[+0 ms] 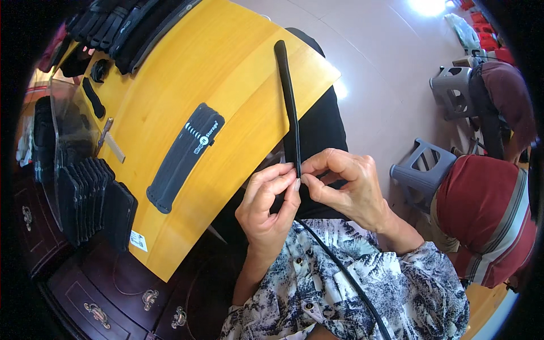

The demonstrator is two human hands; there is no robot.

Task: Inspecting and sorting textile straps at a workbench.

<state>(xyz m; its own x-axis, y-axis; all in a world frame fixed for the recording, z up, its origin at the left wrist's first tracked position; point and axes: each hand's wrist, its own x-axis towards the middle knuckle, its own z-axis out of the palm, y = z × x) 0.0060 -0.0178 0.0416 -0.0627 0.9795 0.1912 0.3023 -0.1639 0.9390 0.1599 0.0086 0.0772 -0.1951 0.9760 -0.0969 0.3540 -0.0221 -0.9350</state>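
Observation:
Both my hands meet over my lap, just off the table's edge, on a long narrow black strap (290,102). My left hand (267,198) pinches it from one side between thumb and fingertips. From the other side my right hand (347,180) pinches it at almost the same spot. The strap's wider, rounded far end lies on the yellow wooden table (238,73); its other length trails down across my patterned shirt. Left of my hands, a flat stack of black straps (182,161) with white printing rests on the table.
Black straps (122,28) are heaped at the table's far left, with a knife-like tool (104,136) nearer. Bundled black pieces (85,195) stand along the left edge. To the right are grey stools (419,173) and people in dark red (481,218).

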